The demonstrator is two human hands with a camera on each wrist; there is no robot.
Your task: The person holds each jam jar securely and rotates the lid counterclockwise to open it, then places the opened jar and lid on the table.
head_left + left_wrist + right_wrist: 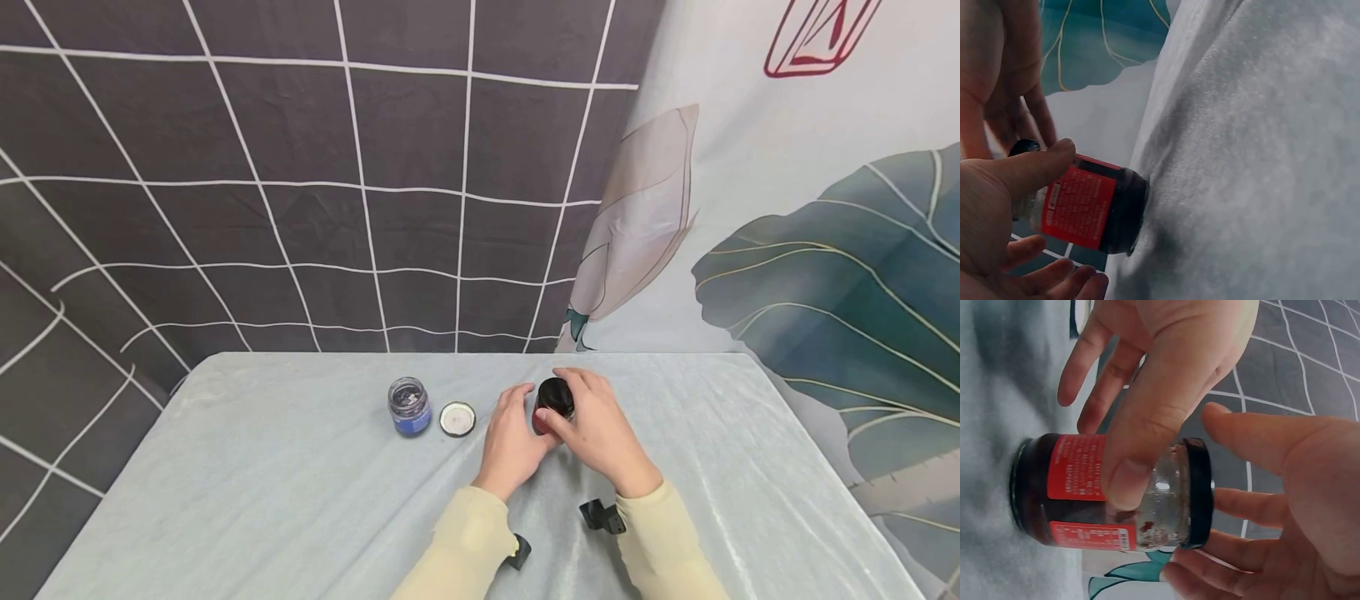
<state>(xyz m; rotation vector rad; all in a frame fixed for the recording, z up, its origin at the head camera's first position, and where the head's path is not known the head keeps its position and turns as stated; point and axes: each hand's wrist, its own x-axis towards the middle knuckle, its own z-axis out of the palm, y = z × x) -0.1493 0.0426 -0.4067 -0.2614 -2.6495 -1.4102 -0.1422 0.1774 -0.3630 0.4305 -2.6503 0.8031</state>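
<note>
A glass jar (1082, 512) with a red label, dark contents and a black lid (1199, 494) stands upright at the table, between the two hands. My left hand (512, 450) holds it from the left side, its thumb (1047, 165) lying across the glass and label, the other fingers spread round the far side. Around the lid is my right hand (603, 429), with thumb and fingers spread loosely on either side. In the right wrist view a gap shows between that thumb (1229, 422) and the lid's edge.
Left of the hands stands an uncovered glass jar (409, 408) with a blue label. Beside it a round lid (457, 419) lies with its white inner side up. A pale cloth covers the table (300, 500); a dark gridded curtain (300, 225) hangs behind.
</note>
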